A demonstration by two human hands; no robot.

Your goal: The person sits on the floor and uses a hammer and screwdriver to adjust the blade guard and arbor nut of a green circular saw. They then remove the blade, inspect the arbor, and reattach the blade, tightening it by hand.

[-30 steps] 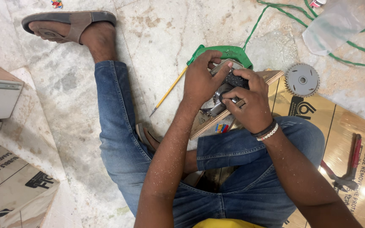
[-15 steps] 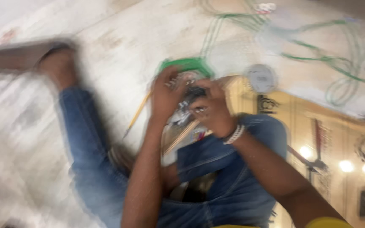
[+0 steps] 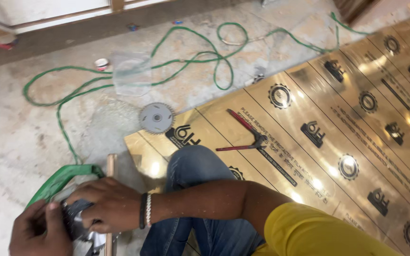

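Right hand (image 3: 107,204) grips power tool (image 3: 74,215) | left hand (image 3: 39,232) grips it | body grey-black, green guard

Green power tool (image 3: 60,182): mostly covered by both hands, type can't be told. Left hand (image 3: 39,232) cut by bottom edge. Right hand (image 3: 105,204) hides tool's top; grip unclear. Gold sheet (image 3: 357,118) runs off right edge.

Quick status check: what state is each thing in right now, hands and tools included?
Left hand: gripping the power tool.
Right hand: clamped over the tool's top.
Green power tool: on the floor, mostly covered by hands.
Saw blade: off the tool, flat on the floor.
Pliers: lying on the gold sheet, handles spread.
Green cable: loose, looped.
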